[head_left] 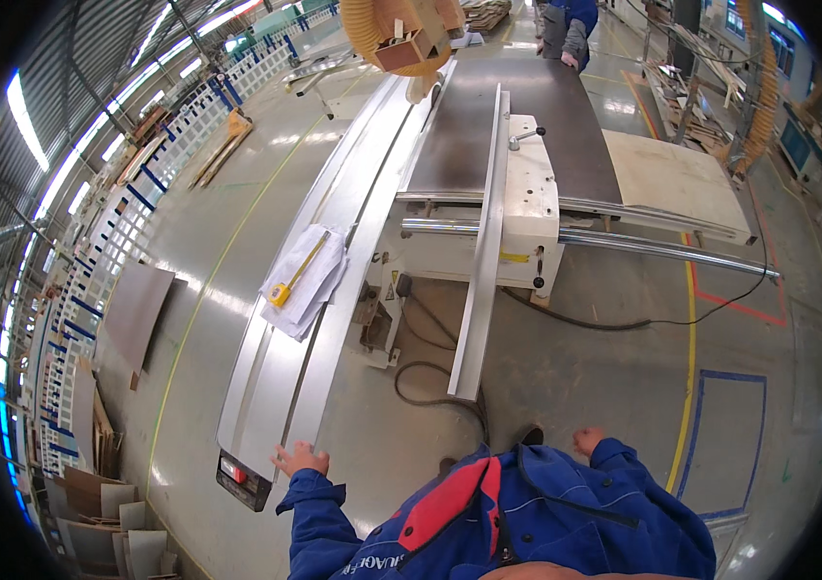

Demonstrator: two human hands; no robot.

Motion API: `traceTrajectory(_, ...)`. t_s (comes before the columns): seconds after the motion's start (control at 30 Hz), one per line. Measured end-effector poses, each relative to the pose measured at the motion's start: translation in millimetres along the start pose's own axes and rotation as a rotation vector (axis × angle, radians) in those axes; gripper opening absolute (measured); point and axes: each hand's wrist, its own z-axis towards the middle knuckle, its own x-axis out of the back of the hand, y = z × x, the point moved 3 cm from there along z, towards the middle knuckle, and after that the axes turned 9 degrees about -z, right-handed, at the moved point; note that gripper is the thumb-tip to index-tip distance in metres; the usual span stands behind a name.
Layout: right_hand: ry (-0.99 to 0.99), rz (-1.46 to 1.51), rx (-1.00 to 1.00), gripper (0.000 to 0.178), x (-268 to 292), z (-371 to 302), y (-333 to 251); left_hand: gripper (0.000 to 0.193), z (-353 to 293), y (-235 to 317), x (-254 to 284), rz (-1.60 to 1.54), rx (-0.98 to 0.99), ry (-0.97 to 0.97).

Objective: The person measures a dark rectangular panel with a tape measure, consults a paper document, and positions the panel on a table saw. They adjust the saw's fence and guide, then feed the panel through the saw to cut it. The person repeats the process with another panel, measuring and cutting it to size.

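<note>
My left hand (301, 458) is at the near end of a silver sliding table (280, 387), its fingers spread at the right edge. Whether the fingertips touch the metal I cannot tell. My right hand (587, 442) hangs by my side with nothing visible in it, fingers loosely bent. Farther up the sliding table lie white paper sheets (319, 275) with a yellow tape measure (281, 293) on top, its blade partly drawn out. A large dark brown panel (527, 135) lies on the saw's table, right of the sliding table.
A long metal fence (482, 271) juts toward me from the white saw body (532, 217). Cables (430, 372) lie on the floor beneath. Another person (571, 34) stands at the panel's far end. Board offcuts (106, 527) stand at the lower left. A yellow hose (363, 29) hangs above.
</note>
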Motion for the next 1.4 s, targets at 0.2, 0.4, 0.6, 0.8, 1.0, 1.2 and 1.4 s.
traceTrajectory(0.2,-0.142,-0.082,-0.120,0.032,-30.3,-11.0,35.8,0.058,3.6,-8.6,-6.3,0.020,-0.048,0.023)
traceTrajectory(0.4,-0.127,-0.143,-0.067,0.037,-34.7,15.8,60.3,0.056,4.9,-7.2,-3.5,0.027,-0.061,0.019)
traceTrajectory(0.6,-0.065,0.018,-0.052,0.033,-44.4,13.1,48.4,0.057,8.1,-7.7,-6.3,0.049,-0.066,0.017)
traceTrajectory(0.8,-0.080,0.041,-0.075,0.032,-43.2,-5.6,23.4,0.058,11.8,-10.0,-9.1,0.059,-0.069,0.020)
traceTrajectory(1.0,-0.116,0.042,-0.067,0.032,-31.7,-2.0,16.4,0.055,12.7,-6.7,-8.0,0.048,-0.053,0.025)
traceTrajectory(1.2,-0.129,0.105,-0.094,0.033,-25.3,1.3,6.0,0.051,11.4,-5.6,-8.8,0.018,-0.045,0.030)
traceTrajectory(1.4,-0.147,-0.023,-0.013,0.034,-15.8,-4.4,-12.3,0.053,9.6,-3.0,-9.5,0.033,-0.024,0.053)
